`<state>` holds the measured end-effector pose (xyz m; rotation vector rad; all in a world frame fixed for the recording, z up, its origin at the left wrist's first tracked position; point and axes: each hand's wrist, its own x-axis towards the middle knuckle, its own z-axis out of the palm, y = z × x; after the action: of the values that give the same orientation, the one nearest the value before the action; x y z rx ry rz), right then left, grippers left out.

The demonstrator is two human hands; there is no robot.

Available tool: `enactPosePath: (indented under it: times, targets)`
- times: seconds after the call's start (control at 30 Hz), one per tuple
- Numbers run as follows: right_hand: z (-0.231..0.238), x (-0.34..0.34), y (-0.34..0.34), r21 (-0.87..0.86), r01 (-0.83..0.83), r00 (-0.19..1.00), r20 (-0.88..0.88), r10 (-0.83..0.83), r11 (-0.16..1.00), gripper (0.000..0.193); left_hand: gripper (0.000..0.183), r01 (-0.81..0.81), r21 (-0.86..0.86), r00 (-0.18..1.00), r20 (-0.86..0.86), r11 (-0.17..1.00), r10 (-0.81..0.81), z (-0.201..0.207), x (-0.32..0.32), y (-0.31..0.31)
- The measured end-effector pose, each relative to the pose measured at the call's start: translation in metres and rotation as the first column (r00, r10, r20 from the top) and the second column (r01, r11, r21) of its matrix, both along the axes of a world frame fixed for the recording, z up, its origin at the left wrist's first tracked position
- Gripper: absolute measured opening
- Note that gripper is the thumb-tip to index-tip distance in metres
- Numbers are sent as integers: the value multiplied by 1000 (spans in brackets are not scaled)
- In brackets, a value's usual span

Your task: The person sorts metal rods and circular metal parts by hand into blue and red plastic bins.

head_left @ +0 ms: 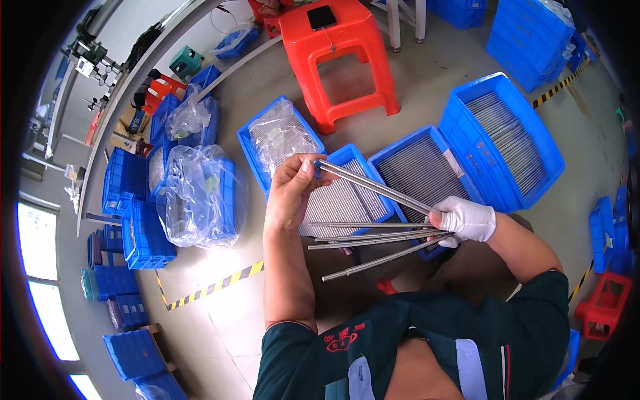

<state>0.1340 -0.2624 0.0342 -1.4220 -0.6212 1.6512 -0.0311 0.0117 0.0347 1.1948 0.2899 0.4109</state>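
Note:
My right hand (467,220), in a white glove, is closed round one end of several thin metal rods (373,238), which fan out to the left. Two of the rods (377,187) slant up, side by side, to my bare left hand (288,193). Its thumb and fingers pinch their far ends, where a small dark blue bit shows that I cannot make out. Below my hands stands a blue crate (365,165) full of pale rods. Right of it, another blue crate (383,155) holds darker rods, partly hidden by my right hand.
A raised blue crate (547,150) of rods is at the right. A plastic-covered crate (248,137) lies left of my hands. Ahead stands a red stool (327,40) bearing a black flat device (321,18). Bagged crates (200,193) stand farther left, near striped floor tape (217,287).

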Motion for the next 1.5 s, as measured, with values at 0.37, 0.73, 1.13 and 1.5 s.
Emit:
enactPosePath:
  times: [0.37,0.73,1.13,1.5]
  targets:
    - [-1,-5,3,33,-38,978,206,31,999,44,34,61,-314,998,30,947,-54,-12,0,1]
    - [-4,-6,-1,57,92,993,65,-96,994,42,29,145,-165,989,36,976,-141,-6,-10,6]
    - [11,-3,0,14,-5,995,99,4,1000,41,25,237,55,971,-29,970,-236,-4,-6,-7]
    - [3,-4,0,-37,-8,999,50,9,999,40,28,70,125,997,23,990,-74,1,-9,6]
